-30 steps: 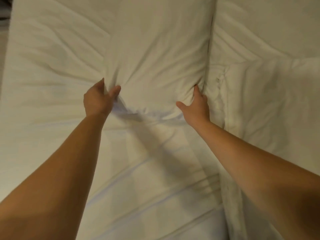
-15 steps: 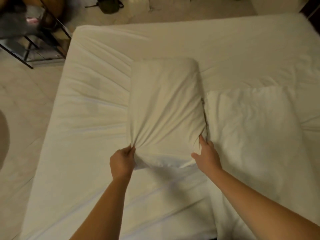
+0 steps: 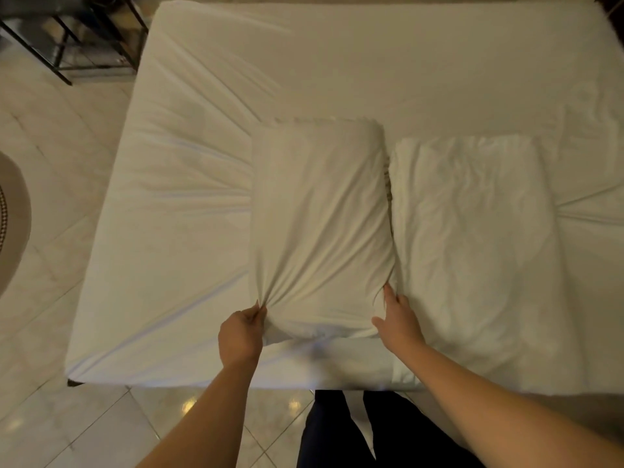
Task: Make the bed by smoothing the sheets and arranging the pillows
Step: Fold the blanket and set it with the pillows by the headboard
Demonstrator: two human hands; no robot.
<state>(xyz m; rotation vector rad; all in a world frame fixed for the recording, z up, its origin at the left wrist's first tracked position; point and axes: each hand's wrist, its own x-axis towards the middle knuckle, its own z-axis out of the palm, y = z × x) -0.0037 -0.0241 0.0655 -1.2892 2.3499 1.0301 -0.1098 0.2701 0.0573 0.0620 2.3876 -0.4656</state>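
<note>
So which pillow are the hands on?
The left pillow: the left hand pinches its near-left corner, the right hand holds its near-right corner. The right pillow lies untouched beside it.

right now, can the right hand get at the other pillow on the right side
Probably yes: the right hand is beside the right pillow, nothing between them, but it must first release the left pillow it grips.

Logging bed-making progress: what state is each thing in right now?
middle pillow: lying flat, cover bunched at near corners
right pillow: flat, rumpled, untouched
sheet: on mattress, creased
left hand: pinches middle pillow's near-left corner
right hand: grips its near-right corner
</note>
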